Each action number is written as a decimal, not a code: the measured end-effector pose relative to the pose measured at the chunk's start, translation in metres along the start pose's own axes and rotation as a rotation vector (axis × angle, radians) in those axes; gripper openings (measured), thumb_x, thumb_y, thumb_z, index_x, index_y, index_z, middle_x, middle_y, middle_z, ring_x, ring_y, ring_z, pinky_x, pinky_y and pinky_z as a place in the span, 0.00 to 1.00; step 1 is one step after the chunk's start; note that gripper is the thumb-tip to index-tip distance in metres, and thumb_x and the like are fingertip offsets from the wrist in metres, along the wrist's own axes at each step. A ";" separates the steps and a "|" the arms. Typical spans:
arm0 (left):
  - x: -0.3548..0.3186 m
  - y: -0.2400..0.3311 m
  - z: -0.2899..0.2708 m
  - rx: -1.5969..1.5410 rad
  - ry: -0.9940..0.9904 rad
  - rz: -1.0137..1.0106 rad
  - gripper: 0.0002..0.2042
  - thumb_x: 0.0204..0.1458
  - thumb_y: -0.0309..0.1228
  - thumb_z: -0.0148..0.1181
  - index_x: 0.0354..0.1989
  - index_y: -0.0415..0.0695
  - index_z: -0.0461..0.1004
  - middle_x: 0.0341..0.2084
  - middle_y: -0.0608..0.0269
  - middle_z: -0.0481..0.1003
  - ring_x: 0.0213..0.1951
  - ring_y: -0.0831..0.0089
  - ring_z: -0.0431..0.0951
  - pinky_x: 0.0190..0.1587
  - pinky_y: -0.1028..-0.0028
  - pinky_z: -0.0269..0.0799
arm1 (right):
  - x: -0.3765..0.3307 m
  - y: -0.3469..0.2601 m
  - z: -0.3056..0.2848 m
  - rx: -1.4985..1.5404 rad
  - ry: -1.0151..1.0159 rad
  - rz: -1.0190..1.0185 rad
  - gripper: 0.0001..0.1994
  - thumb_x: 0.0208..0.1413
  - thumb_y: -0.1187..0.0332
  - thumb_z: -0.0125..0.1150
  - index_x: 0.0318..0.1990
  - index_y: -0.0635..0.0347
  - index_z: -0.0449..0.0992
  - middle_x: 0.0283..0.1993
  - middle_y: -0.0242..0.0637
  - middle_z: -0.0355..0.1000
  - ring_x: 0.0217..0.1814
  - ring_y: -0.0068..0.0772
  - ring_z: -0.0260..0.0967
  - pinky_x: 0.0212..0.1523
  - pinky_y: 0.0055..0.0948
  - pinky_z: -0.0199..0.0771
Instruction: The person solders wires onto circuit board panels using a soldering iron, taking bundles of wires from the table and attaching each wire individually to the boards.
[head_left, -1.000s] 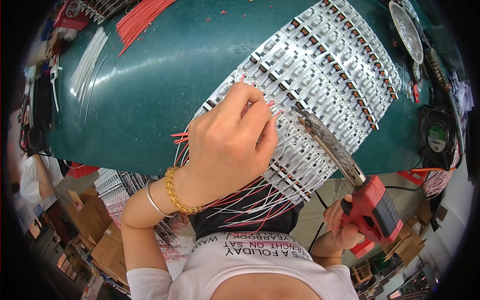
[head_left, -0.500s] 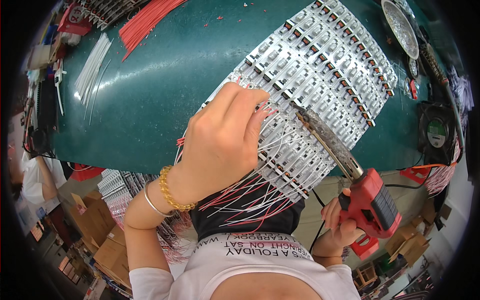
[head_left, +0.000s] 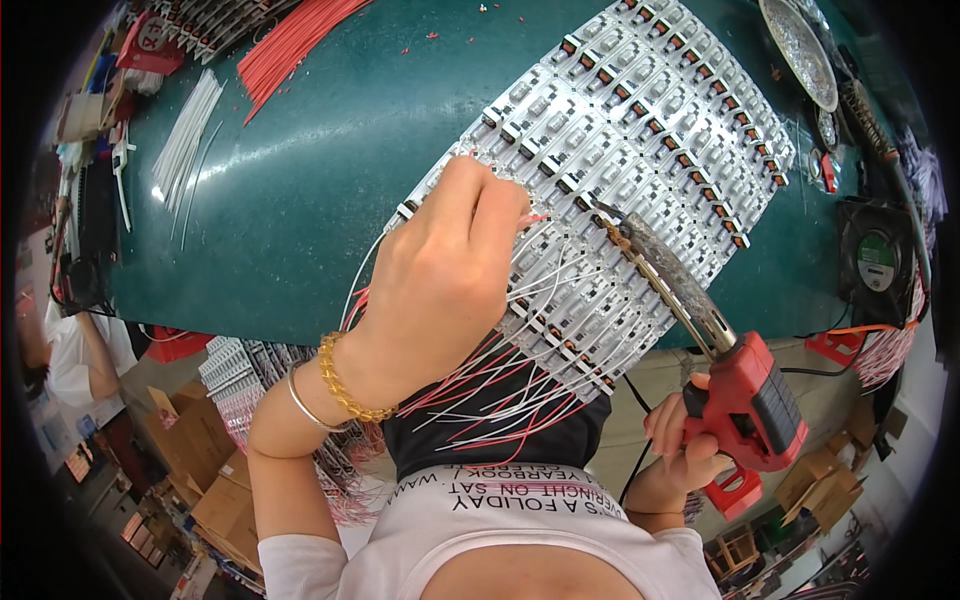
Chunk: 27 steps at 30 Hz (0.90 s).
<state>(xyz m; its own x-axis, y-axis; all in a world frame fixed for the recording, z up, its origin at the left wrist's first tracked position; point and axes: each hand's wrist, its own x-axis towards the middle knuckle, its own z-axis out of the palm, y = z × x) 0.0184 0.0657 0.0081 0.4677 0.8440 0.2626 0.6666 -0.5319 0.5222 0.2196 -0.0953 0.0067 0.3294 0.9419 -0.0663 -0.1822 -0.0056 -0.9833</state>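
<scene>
Green surface: carries 1 white PCB panel, near end past edge. 1 red-handled soldering gun: tip at panel, contact unclear. R hand: grip clamped on gun hdl. L hand: over panel, grip pinched on red wires.

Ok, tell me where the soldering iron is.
The soldering iron is right of centre in the head view, gripped in the right hand, its tip pointing up-left over the boards.

red wires: top cropped | circuit panel: partly hidden by left grip
</scene>
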 end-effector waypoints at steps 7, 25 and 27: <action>-0.003 0.017 0.009 0.166 0.103 0.039 0.09 0.41 0.26 0.60 0.30 0.40 0.67 0.32 0.60 0.67 0.40 0.62 0.66 0.42 0.64 0.59 | -0.004 -0.004 -0.008 -0.019 -0.090 0.072 0.38 0.49 0.43 0.56 0.53 0.73 0.61 0.10 0.25 0.58 0.09 0.20 0.55 0.13 0.20 0.58; -0.008 0.016 0.021 0.136 0.124 0.005 0.09 0.38 0.22 0.60 0.27 0.43 0.67 0.35 0.61 0.69 0.40 0.62 0.67 0.43 0.64 0.58 | -0.043 0.026 -0.061 -0.211 -0.134 0.036 0.33 0.54 0.43 0.49 0.57 0.63 0.59 0.50 0.35 0.65 0.52 0.30 0.61 0.54 0.32 0.59; -0.007 0.015 0.022 0.144 0.126 0.029 0.09 0.39 0.24 0.60 0.28 0.41 0.67 0.34 0.60 0.68 0.40 0.62 0.67 0.43 0.63 0.58 | -0.041 0.026 -0.055 -0.115 -0.041 0.009 0.34 0.52 0.44 0.53 0.54 0.67 0.61 0.31 0.30 0.62 0.32 0.25 0.58 0.35 0.26 0.59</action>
<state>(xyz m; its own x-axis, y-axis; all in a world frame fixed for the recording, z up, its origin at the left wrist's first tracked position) 0.0385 0.0505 -0.0038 0.4177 0.8254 0.3799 0.7344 -0.5529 0.3937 0.2525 -0.1524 -0.0252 0.2896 0.9546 -0.0702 -0.0761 -0.0502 -0.9958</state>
